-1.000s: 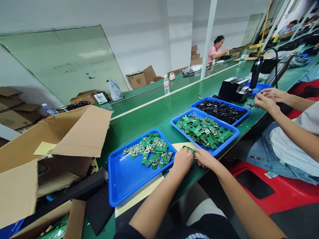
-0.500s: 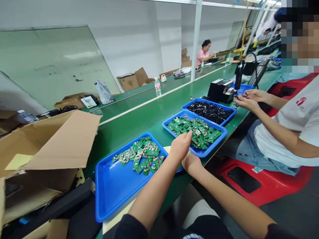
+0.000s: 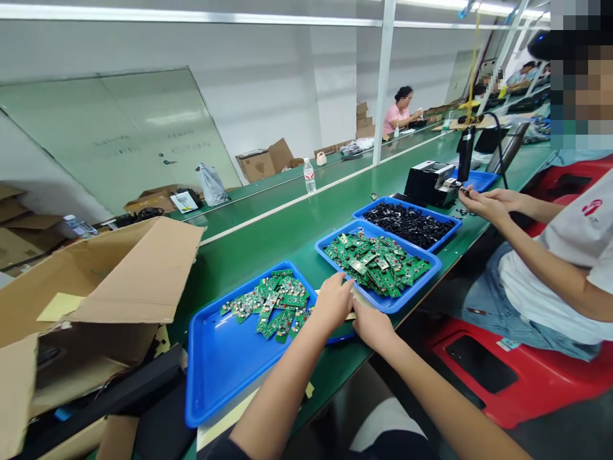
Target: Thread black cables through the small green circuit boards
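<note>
My left hand (image 3: 334, 300) and my right hand (image 3: 371, 326) are close together at the table's near edge, in the gap between two blue trays. Both show their backs with fingers curled, so anything held is hidden. The left hand is at the right corner of the near blue tray (image 3: 205, 383), which holds a pile of small green circuit boards (image 3: 272, 303). Just beyond my hands is a second blue tray (image 3: 385, 305) heaped with more green boards (image 3: 378, 262). A yellowish sheet (image 3: 355, 314) lies under the hands.
A third blue tray (image 3: 453, 229) holds black parts (image 3: 407, 223). A co-worker sits at the right on a red stool (image 3: 502, 377), hands (image 3: 483, 204) by a black device (image 3: 428, 182). An open cardboard box (image 3: 129, 275) is at the left, and a water bottle (image 3: 310, 176) stands farther back.
My left hand went from a green board at the table edge out over the second tray, then drew back to the gap beside my right hand. The view tilted up.
</note>
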The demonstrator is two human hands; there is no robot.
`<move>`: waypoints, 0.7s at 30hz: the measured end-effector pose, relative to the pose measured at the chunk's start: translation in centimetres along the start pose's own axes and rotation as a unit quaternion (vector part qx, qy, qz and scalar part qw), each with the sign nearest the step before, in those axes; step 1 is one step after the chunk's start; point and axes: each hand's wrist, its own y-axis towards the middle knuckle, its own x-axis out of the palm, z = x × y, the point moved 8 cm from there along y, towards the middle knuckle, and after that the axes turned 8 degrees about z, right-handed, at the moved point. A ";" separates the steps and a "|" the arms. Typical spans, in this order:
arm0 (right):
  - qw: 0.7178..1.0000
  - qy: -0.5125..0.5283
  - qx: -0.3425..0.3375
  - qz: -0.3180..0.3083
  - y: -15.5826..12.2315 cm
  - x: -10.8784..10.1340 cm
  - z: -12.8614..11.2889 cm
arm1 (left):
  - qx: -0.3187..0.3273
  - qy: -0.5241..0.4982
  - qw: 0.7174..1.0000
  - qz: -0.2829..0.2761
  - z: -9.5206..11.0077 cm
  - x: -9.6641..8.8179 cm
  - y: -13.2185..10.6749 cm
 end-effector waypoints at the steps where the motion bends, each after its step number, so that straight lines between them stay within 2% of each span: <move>1: 1.000 0.012 0.004 -0.006 0.0 0.0 0.2 | -0.013 0.008 1.000 -0.005 -0.5 0.2 -1.1; 4: 0.999 0.044 0.005 -0.018 -0.1 0.0 0.6 | -0.016 0.022 0.999 -0.027 -0.6 1.4 -3.8; 6: 0.998 0.058 0.003 -0.019 -0.1 -0.2 0.8 | -0.012 0.028 0.999 -0.031 0.1 2.2 -4.5; 9: 0.997 0.070 -0.001 -0.016 -0.3 -0.4 0.8 | -0.025 0.040 0.999 -0.022 1.1 2.8 -4.3; 15: 0.995 0.093 -0.029 0.001 -0.6 -1.1 0.6 | -0.052 0.064 0.997 -0.006 2.1 2.8 -3.6; 21: 0.992 0.117 -0.044 0.017 -0.5 -0.6 1.3 | -0.055 0.076 0.995 -0.039 2.8 3.6 -3.7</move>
